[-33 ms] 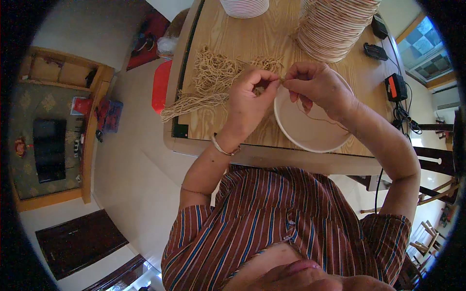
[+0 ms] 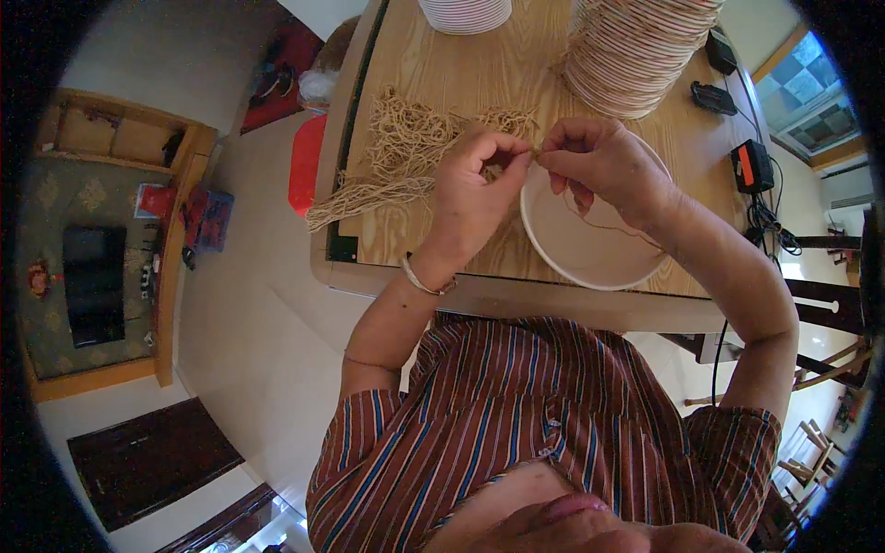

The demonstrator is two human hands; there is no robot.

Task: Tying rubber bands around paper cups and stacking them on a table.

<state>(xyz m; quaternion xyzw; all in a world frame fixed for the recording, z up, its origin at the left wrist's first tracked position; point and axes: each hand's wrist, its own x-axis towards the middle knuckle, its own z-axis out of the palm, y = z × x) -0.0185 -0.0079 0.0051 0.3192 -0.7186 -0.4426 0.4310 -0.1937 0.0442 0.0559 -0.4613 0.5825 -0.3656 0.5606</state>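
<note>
Both hands pinched nearly closed, fingertips almost meeting: my left (image 2: 484,180) and my right (image 2: 608,170) hold a tan strand (image 2: 608,227), its tail trailing to four o'clock over the white bowl (image 2: 581,260). Tangled cord heap (image 2: 406,138) at nine o'clock, on the wooden table (image 2: 452,69).

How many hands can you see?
2: the left hand, by the pile of tan string, and the right hand, over the white bowl. No others show.

Count two hands (image 2: 466,189) (image 2: 616,168) by one white bowl (image 2: 590,253), two stacks (image 2: 466,13) (image 2: 636,60) beyond it, one cord heap (image 2: 401,138) left of it.
</note>
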